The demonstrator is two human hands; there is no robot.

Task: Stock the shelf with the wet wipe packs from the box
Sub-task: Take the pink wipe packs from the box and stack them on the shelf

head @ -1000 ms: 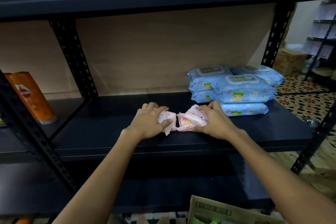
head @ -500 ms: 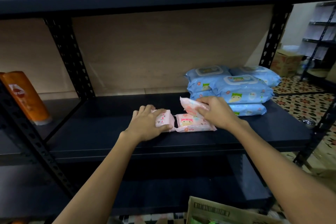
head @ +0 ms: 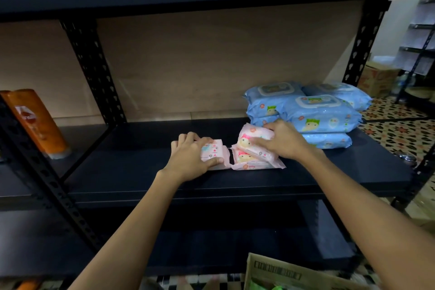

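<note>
The left hand lay curled over a small pink pack flat on the shelf, thumb along its near edge. Just right of it, the right hand pinched a tilted pink pack and was setting it on another pink pack lying below. Each grip was closed round its own pack. Stacked blue packs stood close behind on the right, and the cardboard box sat low in the near foreground.

The upper pack rested at a slant, so it looked likely to slide off the slick wrapper beneath once released. The pink packs sat near the shelf's front edge; a nudge from either wrist could have pushed one over. The knuckles were also close enough to disturb the blue stack.
</note>
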